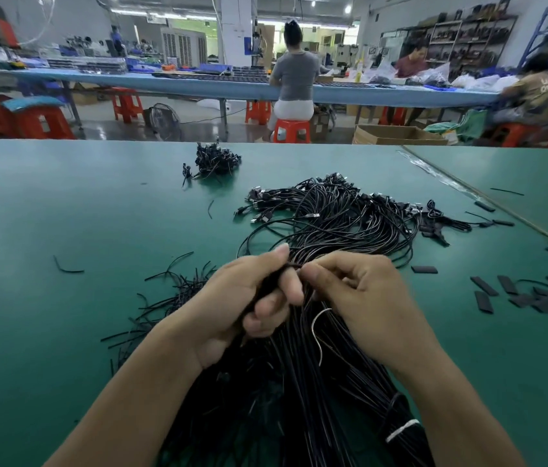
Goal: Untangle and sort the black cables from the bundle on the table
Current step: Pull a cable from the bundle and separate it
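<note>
Head view: a person is working at a green bench (63, 214). Tugging now is risking a tighter knot, because the looped bundle (333, 214) at 12 o'clock is crossing over itself. Left hand (245, 305) is clamping a fistful of black cables (299, 382); right hand (363, 298) fingers (333, 261) are pinching one strand at the left thumb's 3 o'clock. Cables are trailing beneath both hands toward 6 o'clock.

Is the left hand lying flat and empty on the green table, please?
No, the left hand has its fingers curled round a bunch of the black cables, not flat on the table.
</note>
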